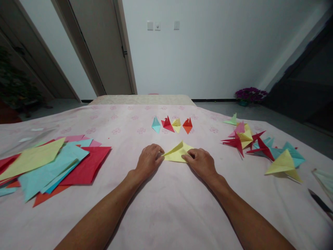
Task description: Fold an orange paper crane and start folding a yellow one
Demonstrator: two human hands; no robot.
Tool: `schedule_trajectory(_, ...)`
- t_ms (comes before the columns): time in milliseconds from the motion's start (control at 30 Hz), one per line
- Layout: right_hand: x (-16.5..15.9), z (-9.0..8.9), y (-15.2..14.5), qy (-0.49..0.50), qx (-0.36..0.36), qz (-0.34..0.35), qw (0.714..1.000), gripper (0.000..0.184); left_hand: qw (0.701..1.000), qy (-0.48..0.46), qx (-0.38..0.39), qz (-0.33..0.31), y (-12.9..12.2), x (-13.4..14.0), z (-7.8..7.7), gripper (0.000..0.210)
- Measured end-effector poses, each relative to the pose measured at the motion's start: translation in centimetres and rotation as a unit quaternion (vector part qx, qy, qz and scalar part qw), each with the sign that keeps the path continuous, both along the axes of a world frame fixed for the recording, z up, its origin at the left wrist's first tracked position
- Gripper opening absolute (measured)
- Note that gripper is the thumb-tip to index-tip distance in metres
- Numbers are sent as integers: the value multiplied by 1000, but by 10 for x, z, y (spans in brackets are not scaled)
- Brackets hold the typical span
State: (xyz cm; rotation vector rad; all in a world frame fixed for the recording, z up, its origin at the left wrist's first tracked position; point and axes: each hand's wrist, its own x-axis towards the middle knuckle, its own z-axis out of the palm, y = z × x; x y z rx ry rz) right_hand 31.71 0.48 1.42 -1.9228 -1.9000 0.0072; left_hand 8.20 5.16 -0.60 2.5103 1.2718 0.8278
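A partly folded sheet of yellow origami paper (177, 152) lies on the cloth in front of me, one pointed flap standing up. My left hand (151, 158) pinches its left corner between thumb and fingers. At the paper's right side, my right hand (201, 160) grips the edge with its thumb on top. Beyond the hands, several small folded paper pieces stand in a row: a light blue one (156, 124), a red crane (168, 124), a yellow one (176, 125) and an orange-red crane (187, 125).
A loose pile of coloured paper sheets (85, 165) spreads over the left side. Several finished paper cranes (283, 163) are heaped at the right. Near the right edge lies a dark pointed object (319, 200). A pink flowered tablecloth (166, 215) covers the table.
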Motion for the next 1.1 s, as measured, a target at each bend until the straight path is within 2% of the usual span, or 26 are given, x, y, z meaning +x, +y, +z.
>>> schedule_trajectory(100,0,-2,-1,-25,21,14,999,30,998,-8,12,-61,4,-1,-10,35)
schedule_trajectory(267,3,-5,-2,-42,33,5,999,32,990,23,0,-137,4,-2,-19,47)
schedule_trajectory(533,5,-7,-2,-71,46,15,996,25,987,89,20,-132,-5,2,-9,46)
schedule_trajectory(933,9,-11,-2,-77,42,-14,996,14,971,137,36,-191,-18,7,0,50)
schedule_trajectory(1033,7,-7,-6,-90,87,-18,992,6,968,159,36,-193,-23,8,3,59)
schedule_trajectory(1100,0,-1,-11,-101,136,10,986,12,966,169,34,-195,-24,9,3,62)
